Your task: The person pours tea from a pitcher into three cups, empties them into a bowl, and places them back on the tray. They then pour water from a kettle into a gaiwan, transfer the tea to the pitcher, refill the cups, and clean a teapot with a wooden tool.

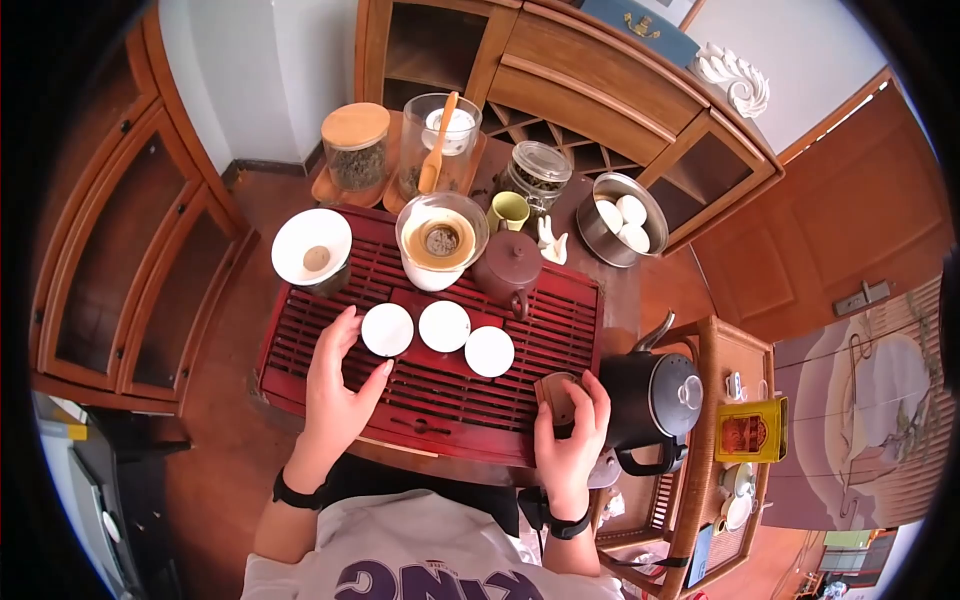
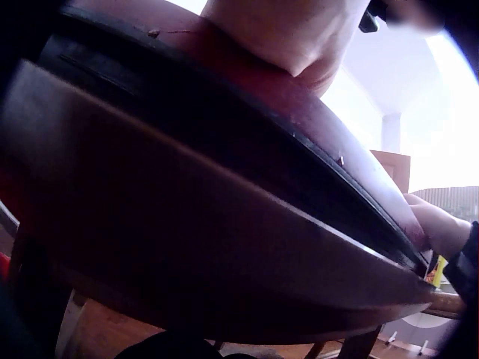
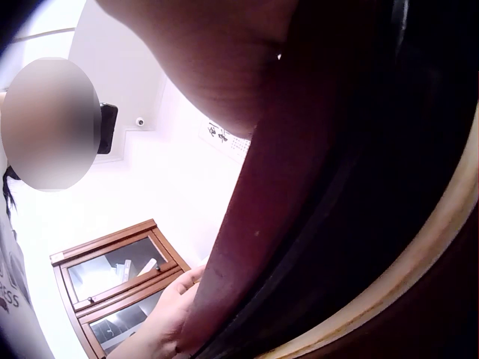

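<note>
My left hand (image 1: pixel 342 388) reaches over the front left of the slatted red tea tray (image 1: pixel 430 427), thumb and fingers spread around a small white cup (image 1: pixel 387 330). Its fingertips are right at the cup's left side, the thumb just below the rim. Two more white cups, a middle one (image 1: pixel 444 327) and a right one (image 1: pixel 490 352), stand beside it. At the tray's front right corner, my right hand (image 1: pixel 572 440) lies with loosely bent fingers over a flat brown piece (image 1: pixel 556 398), partly hidden. The wrist views mostly show the tray's dark side.
Behind the cups stand a strainer on a white vessel (image 1: pixel 437 240), a brown teapot (image 1: pixel 512 262) and a white bowl (image 1: pixel 311 246). Lidded tea jars (image 1: pixel 357 165) line the back. A black kettle (image 1: pixel 655 400) and a wicker cart (image 1: pixel 708 450) stand right; a metal pot (image 1: pixel 622 250) sits behind.
</note>
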A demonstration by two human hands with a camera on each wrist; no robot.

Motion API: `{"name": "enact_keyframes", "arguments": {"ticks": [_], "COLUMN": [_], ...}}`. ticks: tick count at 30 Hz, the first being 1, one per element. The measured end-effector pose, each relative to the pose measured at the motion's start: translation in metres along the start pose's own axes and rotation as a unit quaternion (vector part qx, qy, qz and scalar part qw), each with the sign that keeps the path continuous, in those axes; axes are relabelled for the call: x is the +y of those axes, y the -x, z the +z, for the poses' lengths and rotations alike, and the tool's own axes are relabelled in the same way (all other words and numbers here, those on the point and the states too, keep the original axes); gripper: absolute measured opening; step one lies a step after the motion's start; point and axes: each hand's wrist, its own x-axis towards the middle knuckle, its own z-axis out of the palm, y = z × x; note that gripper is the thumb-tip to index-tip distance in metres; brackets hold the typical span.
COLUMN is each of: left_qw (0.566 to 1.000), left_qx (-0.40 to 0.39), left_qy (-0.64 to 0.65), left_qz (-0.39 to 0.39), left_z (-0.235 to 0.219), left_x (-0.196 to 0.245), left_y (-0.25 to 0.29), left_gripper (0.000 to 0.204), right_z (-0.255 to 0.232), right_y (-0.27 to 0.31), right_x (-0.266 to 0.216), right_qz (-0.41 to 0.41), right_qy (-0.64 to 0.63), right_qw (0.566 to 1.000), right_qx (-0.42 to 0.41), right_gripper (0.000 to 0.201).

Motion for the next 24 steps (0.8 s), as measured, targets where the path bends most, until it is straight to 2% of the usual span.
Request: {"name": "enact_keyframes", "arguments": {"ticks": [2,5,9,11,13,15,17,18,20,24], "left_qw": [1.000,1.000,0.997,0.996,0.995,0.997,0.996,0.996,0.996,0.997], "left_qx": [0.005,-0.014,-0.045,-0.056,-0.070,-0.053,-0.064,-0.042,-0.039,-0.032], "left_qy": [0.010,0.004,-0.063,-0.073,-0.063,-0.055,-0.046,-0.078,-0.083,-0.068], "left_qz": [0.000,-0.013,-0.020,-0.012,-0.011,-0.012,-0.037,0.009,0.012,-0.002], "left_z": [-0.001,-0.001,-0.003,-0.003,-0.004,-0.004,-0.004,-0.003,-0.004,-0.004], "left_x": [-0.001,0.002,0.010,0.005,0.006,0.004,0.004,0.006,0.005,0.007], "left_y": [0.000,-0.003,-0.010,-0.011,-0.012,-0.010,-0.010,-0.012,-0.012,-0.012], "left_gripper": [0.077,0.080,0.088,0.095,0.095,0.091,0.086,0.083,0.081,0.077], "right_z": [-0.001,-0.010,-0.007,0.010,0.029,0.044,0.052,0.055,0.060,0.052], "right_y": [-0.003,-0.021,-0.064,-0.075,-0.083,-0.087,-0.086,-0.085,-0.084,-0.086], "right_x": [-0.005,-0.027,-0.071,-0.078,-0.083,-0.087,-0.086,-0.084,-0.084,-0.090], "right_qz": [-0.001,-0.094,-0.158,-0.192,-0.201,-0.197,-0.214,-0.215,-0.203,-0.213], "right_qy": [-0.003,-0.018,-0.090,-0.048,-0.021,0.082,0.088,0.079,0.062,0.062], "right_qw": [1.000,0.995,0.966,0.955,0.955,0.952,0.951,0.948,0.951,0.945], "right_qx": [0.007,-0.005,-0.182,-0.219,-0.218,-0.218,-0.207,-0.221,-0.226,-0.238], "right_gripper": [0.042,0.047,0.064,0.071,0.074,0.075,0.072,0.070,0.062,0.059]}}
